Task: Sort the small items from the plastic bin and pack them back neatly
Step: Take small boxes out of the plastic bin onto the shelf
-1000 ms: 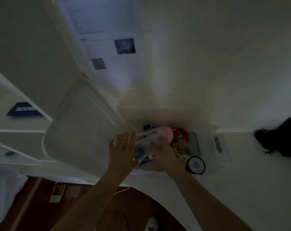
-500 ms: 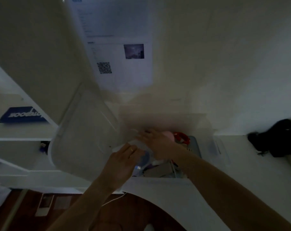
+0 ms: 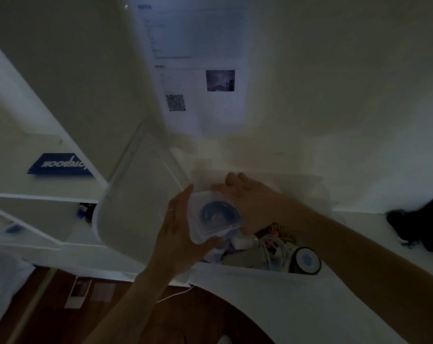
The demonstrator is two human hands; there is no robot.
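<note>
At far left, a blue label (image 3: pixel 60 164) is seen on a shelf. Beside it, the bin lid (image 3: pixel 138 202) is propped tilted. A clear packet (image 3: pixel 214 216) is held in the left hand (image 3: pixel 179 234), grip clamped on it. The right hand (image 3: pixel 245 192) is extended, fingers straight, over the plastic bin (image 3: pixel 317 194) on the table (image 3: pixel 359 306).

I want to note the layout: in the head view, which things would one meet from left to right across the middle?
Blue sign → bin lid → left hand → clear container → right hand → round black-rimmed item → dark object.
</note>
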